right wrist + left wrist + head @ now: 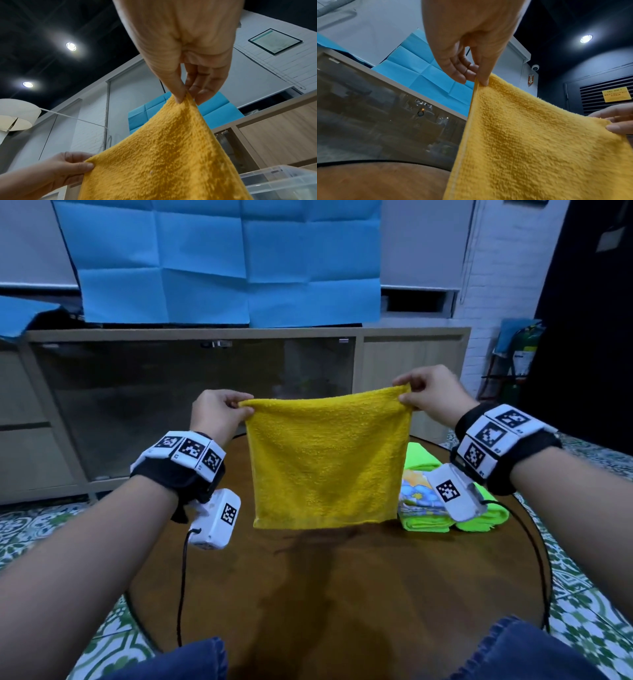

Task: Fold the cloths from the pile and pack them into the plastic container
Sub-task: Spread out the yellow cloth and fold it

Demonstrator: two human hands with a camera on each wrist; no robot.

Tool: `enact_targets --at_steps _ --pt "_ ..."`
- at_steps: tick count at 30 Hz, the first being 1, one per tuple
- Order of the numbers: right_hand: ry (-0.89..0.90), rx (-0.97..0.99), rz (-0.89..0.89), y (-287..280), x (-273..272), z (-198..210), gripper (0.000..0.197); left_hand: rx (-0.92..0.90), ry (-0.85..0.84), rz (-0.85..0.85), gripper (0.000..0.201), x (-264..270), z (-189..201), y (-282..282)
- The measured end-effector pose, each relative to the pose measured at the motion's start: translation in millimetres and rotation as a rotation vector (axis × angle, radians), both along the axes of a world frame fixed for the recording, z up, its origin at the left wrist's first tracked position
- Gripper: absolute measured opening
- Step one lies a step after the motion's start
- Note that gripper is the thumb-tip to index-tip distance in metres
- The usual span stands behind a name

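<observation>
Hanging limp and light, the yellow terry towel (327, 460) is being pinched at its top corners by the left hand (219, 412) and right hand (431, 395), looking soft and best gripped there.

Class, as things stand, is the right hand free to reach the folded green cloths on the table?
Probably not yet: the right hand pinches a top corner of the yellow terry cloth, raised above the folded green cloths. Nothing else blocks them.
</observation>
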State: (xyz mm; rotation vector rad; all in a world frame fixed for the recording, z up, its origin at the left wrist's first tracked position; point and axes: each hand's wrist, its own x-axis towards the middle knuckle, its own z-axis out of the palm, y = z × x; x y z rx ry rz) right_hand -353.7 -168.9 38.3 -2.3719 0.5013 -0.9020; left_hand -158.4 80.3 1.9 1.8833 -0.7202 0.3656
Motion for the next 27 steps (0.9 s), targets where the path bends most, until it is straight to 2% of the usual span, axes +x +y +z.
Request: enact_targets --at_steps 5,9,15,20,23,27 --pt "-0.049 -0.025 -0.103 -2 8 -5 0.018 0.050 -0.051 0.076 0.015 0 -6 -3" --pt "-0.026 -0.078 -0.152 3 8 -8 0.017 0.045 -0.056 0.102 0.015 2 -2 -1" --pt "-0.009 -0.121 -0.165 5 0 3 0.019 0.044 -0.079 0.065 0.019 -4 14 6" --pt "0.017 -0.082 -0.142 -3 -3 3 0.015 0.071 -0.045 -0.018 0.026 -3 11 4" --pt "0.072 -0.092 -0.181 -6 1 -8 0.009 0.134 -0.072 0.035 0.018 2 3 0" --pt "0.100 -0.152 -0.212 -6 3 -11 0.016 0.192 -0.141 0.087 0.011 8 8 -4"
